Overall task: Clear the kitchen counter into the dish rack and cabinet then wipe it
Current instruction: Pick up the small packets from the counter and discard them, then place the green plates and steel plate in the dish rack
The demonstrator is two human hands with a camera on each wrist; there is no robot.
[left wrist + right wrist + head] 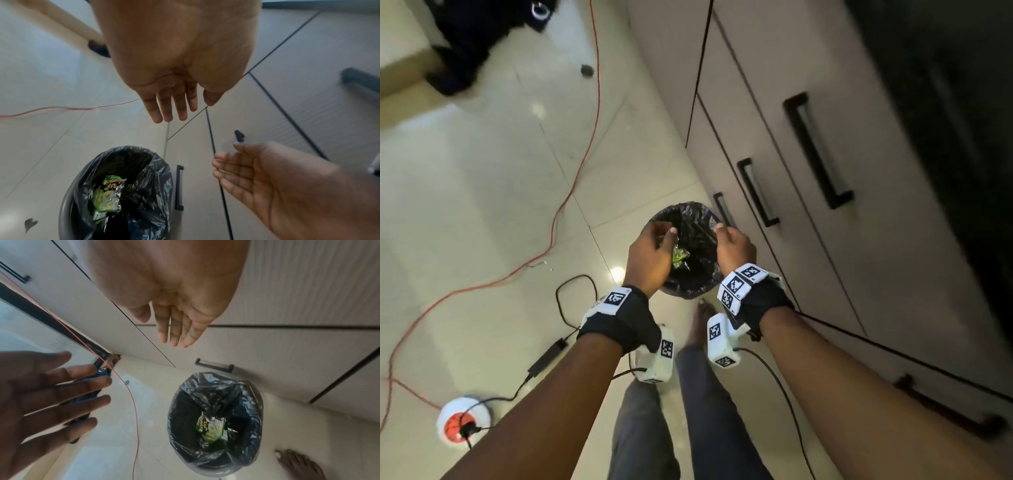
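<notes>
A grey waste bin [688, 293] lined with a black plastic bag [144, 186] stands on the floor beside the lower cabinets. A crumpled green snack wrapper [678, 255] [107, 194] [209, 426] lies inside it. Both my hands hover above the bin, palms facing each other. My left hand [650, 246] [172, 104] has straight fingers and holds nothing. My right hand [732, 245] [176, 327] is likewise empty with its fingers extended.
Beige cabinet doors with black bar handles [816, 150] run along the right, under a dark counter edge [945, 102]. A red cable [592, 120], a black adapter [548, 356] and a cable reel [464, 421] lie on the tiled floor. My bare foot [298, 465] stands near the bin.
</notes>
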